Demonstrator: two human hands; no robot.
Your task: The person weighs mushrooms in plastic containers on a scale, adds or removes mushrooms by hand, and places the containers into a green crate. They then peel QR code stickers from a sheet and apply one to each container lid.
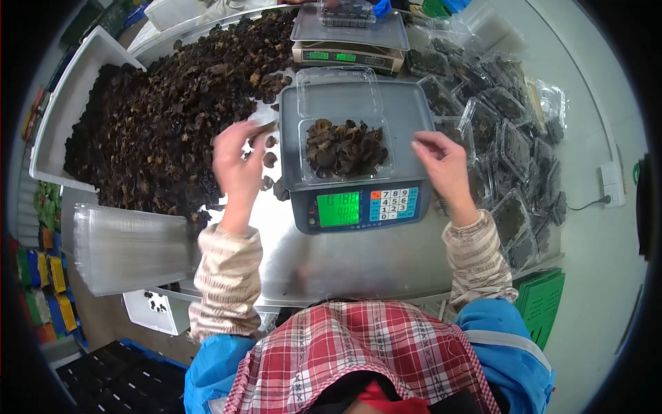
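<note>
The one camera sits on my head. It looks forward and down at the table (358,259), close above my left grip (238,162) and right grip (445,165).

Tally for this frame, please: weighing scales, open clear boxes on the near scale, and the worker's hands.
Scales: 2 (near scale, far scale)
Boxes: 1 (open clear box)
Hands: 2 (left hand, right hand)
Total: 5
</note>
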